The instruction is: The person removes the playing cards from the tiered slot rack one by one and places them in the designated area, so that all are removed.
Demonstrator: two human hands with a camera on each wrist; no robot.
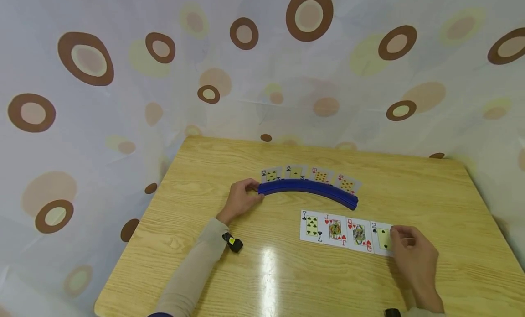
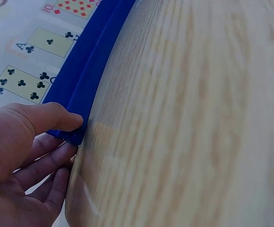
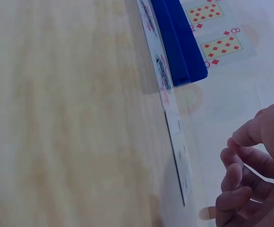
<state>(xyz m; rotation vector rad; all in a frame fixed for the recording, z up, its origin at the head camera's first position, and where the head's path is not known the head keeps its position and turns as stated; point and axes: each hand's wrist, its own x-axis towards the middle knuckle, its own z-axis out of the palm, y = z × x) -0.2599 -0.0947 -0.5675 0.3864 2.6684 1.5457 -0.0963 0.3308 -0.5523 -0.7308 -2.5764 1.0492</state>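
Note:
A curved blue playing card holder [image 1: 307,186] stands on the table, with the five of clubs [image 1: 271,175], ace of clubs [image 1: 296,172], ten of diamonds [image 1: 321,176] and eight of diamonds [image 1: 347,184] upright in it. My left hand [image 1: 241,198] grips its left end, thumb [image 2: 63,119] on the near side. Face up in front lie the seven of clubs [image 1: 311,226], jack of hearts [image 1: 335,229], queen of hearts [image 1: 359,235] and two of spades [image 1: 382,239] in a row. Over the two's right edge hovers my right hand [image 1: 416,255], fingers loosely bent; in the right wrist view nothing shows between them.
The wooden table [image 1: 197,171] reaches back to a hanging cloth [image 1: 262,80] patterned with brown rings. Dark straps sit at both wrists. A bright glare streak crosses the tabletop near the front.

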